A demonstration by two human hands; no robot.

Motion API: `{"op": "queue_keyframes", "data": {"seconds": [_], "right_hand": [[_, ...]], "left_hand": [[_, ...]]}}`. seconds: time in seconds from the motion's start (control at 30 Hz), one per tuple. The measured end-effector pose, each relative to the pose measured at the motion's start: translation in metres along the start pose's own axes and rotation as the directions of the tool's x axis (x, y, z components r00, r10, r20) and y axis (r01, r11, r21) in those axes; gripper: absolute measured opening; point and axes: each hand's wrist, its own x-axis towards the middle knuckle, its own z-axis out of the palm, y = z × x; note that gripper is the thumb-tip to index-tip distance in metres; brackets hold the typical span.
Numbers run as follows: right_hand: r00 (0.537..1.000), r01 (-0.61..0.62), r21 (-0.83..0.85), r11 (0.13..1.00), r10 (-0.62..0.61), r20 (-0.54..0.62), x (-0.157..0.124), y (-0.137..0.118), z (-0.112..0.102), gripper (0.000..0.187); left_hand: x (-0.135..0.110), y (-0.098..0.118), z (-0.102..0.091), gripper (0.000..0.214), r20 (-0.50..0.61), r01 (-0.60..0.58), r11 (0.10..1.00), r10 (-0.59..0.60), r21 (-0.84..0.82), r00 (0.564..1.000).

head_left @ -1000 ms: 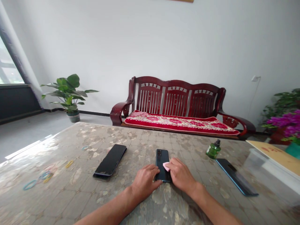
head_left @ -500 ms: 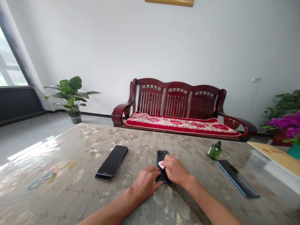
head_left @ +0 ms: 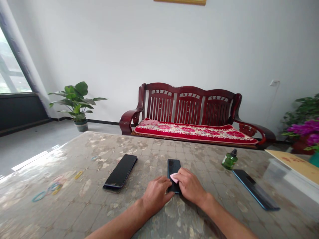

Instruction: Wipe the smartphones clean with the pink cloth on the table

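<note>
A dark smartphone [head_left: 174,165] lies back side up on the table in front of me, its camera block at the far left corner. My left hand [head_left: 157,191] grips its near left edge, fingers and thumb on the phone. Pinched in my right hand [head_left: 191,186] is a small pink cloth [head_left: 174,177], pressed on the phone's back. The lower half of the phone is partly covered by both hands. Left of them, another black phone [head_left: 121,172] rests on top of a second flat dark thing. A phone with blue edges [head_left: 254,189] lies to the right.
A green pump bottle [head_left: 229,160] stands beyond the right-hand phone. At the right edge are a clear plastic box [head_left: 281,176] and a tan folder [head_left: 294,161]. Coloured hair ties [head_left: 38,196] lie on the patterned tablecloth [head_left: 84,212] at left. A wooden bench [head_left: 189,109] stands behind.
My right hand has moved the pink cloth slightly down along the phone's back, showing more of its upper part. My left hand stays on the phone. The view has shifted slightly.
</note>
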Motion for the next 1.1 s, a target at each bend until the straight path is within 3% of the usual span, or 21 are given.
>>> {"op": "queue_keyframes", "data": {"seconds": [0.17,0.33,0.53,0.77,0.87,0.97,1.1], "right_hand": [[0.974,-0.223,-0.107,0.969,0.218,-0.053,0.030,0.025,0.003,0.036],[0.963,-0.270,-0.148,0.952,0.268,-0.029,0.041,0.027,0.001,0.034],[0.993,-0.112,-0.097,0.989,0.115,0.019,0.002,-0.001,-0.006,0.029],[0.988,-0.131,-0.039,0.991,0.127,-0.091,-0.015,-0.011,0.001,0.031],[0.991,-0.082,-0.065,0.994,0.075,-0.112,-0.017,-0.010,0.004,0.026],[0.990,-0.010,-0.074,0.997,-0.001,-0.144,-0.020,-0.012,0.005,0.023],[0.981,0.121,-0.051,0.991,-0.127,-0.145,-0.022,-0.016,0.007,0.021]], "left_hand": [[0.001,0.000,0.000,0.012,0.002,-0.006,0.999,0.006,0.034,1.000],[0.001,0.000,-0.001,0.013,0.006,0.002,0.999,-0.003,0.040,1.000],[0.000,0.002,-0.002,0.013,0.009,0.021,0.999,-0.022,0.029,1.000],[0.007,-0.001,-0.021,0.016,0.071,0.101,0.995,-0.098,-0.028,0.993],[0.019,-0.010,-0.033,0.025,0.102,0.119,0.993,-0.118,-0.002,0.988],[0.036,-0.019,-0.046,0.053,0.165,0.061,0.994,-0.075,0.092,0.983],[0.066,-0.026,-0.055,0.080,0.346,-0.150,0.945,0.043,0.291,0.937]]}}
